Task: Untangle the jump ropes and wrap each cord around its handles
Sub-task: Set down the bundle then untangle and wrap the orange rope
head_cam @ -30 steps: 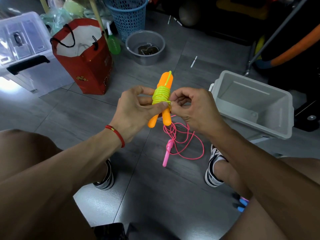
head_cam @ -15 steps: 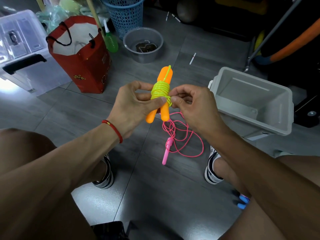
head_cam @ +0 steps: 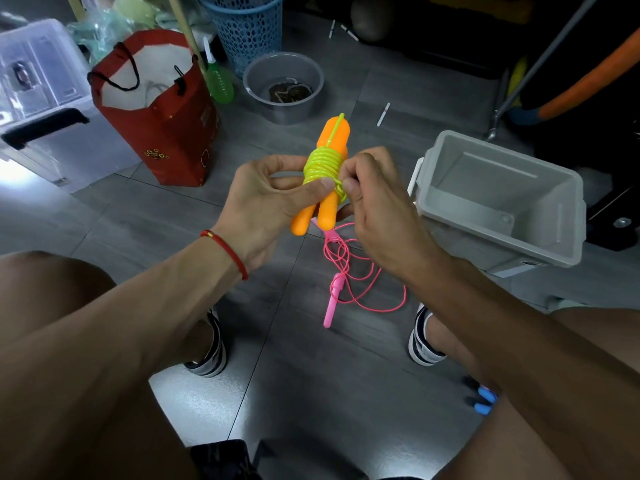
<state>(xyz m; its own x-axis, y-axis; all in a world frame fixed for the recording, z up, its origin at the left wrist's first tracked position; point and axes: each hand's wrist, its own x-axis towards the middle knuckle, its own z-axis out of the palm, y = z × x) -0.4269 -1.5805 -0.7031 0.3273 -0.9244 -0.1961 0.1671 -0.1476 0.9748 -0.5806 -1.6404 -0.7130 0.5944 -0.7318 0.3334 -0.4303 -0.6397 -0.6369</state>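
Two orange handles (head_cam: 333, 135) lie side by side with a yellow-green cord (head_cam: 323, 166) coiled tightly round their middle. My left hand (head_cam: 266, 206) grips the handles, its thumb pressing the lowest coils. My right hand (head_cam: 377, 206) pinches the cord's loose end at the bottom of the coil. Below the hands, a pink jump rope (head_cam: 360, 285) lies loose on the floor, one pink handle (head_cam: 333, 299) in plain view. Blue handle tips (head_cam: 483, 400) peek out beside my right leg.
An empty grey plastic bin (head_cam: 498, 199) stands to the right. A red paper bag (head_cam: 159, 112), a clear storage box (head_cam: 38, 98), a blue basket (head_cam: 242, 26) and a grey bowl (head_cam: 284, 88) stand at the back. My shoes (head_cam: 420, 341) rest on the grey floor.
My right hand's fingers have shifted slightly at the bottom of the coil. The bundle stays in the same grip.
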